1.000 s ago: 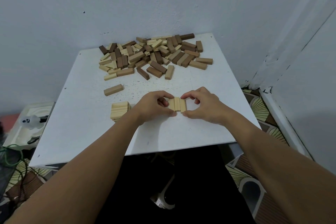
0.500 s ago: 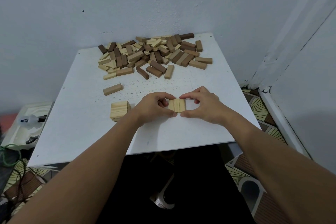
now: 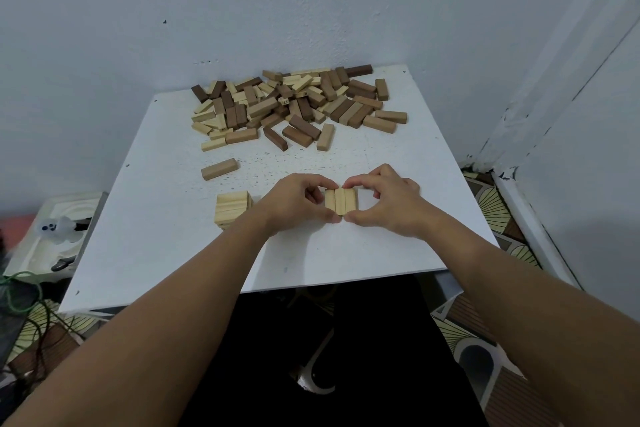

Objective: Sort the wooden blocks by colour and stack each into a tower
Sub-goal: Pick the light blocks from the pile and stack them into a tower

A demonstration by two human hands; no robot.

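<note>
While the big pile of mixed blocks (image 3: 298, 107) lies at the far side of the white bench (image 3: 398, 184), the left hand (image 3: 298, 201) and right hand (image 3: 388, 204) each have a curled grip pinching 3 pale blocks (image 3: 341, 200) side by side on it. A small pale stack (image 3: 232, 210) sits just left.

The left forearm covers the near right corner of the pale block stack (image 3: 231, 210) by the table's (image 3: 166, 253) left edge. Lower blocks in the mixed pile (image 3: 294, 107) at the far edge are buried. Markings on two small block ends (image 3: 284, 101) there are illegible.
</note>
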